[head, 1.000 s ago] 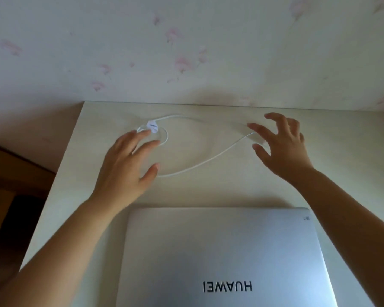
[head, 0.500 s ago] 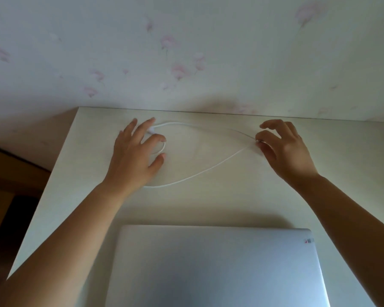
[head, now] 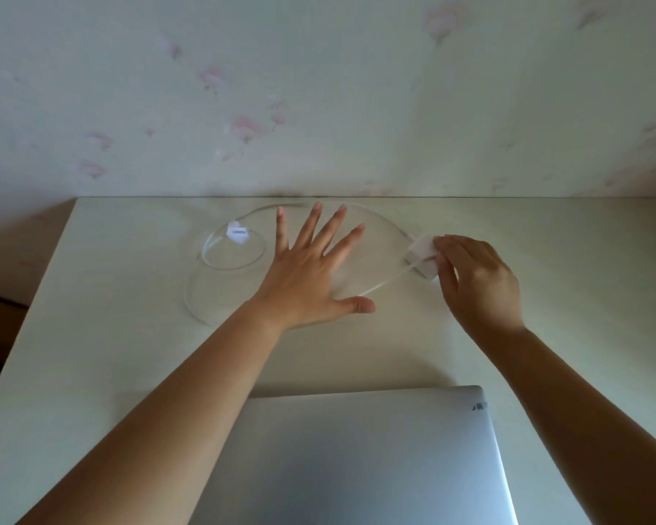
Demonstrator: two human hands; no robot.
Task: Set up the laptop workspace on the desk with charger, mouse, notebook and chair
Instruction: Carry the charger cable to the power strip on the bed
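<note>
A closed silver laptop (head: 360,460) lies at the desk's near edge. Behind it a white charger cable (head: 228,265) loops across the pale desk (head: 103,335), with a small white tag (head: 237,233) on the loop at the left. My right hand (head: 478,282) pinches the white charger brick (head: 423,255) at the cable's right end. My left hand (head: 311,274) hovers flat with fingers spread over the middle of the cable loop, holding nothing. Mouse, notebook and chair are not in view.
A floral wallpapered wall (head: 319,108) rises straight behind the desk's far edge. The desk's left edge (head: 42,297) drops to a dark wooden floor area at the far left.
My left hand left the tagged loop and moved right, opening flat over the cable. My right hand now grips the charger brick, lifted slightly. The cable loop has shifted and widened.
</note>
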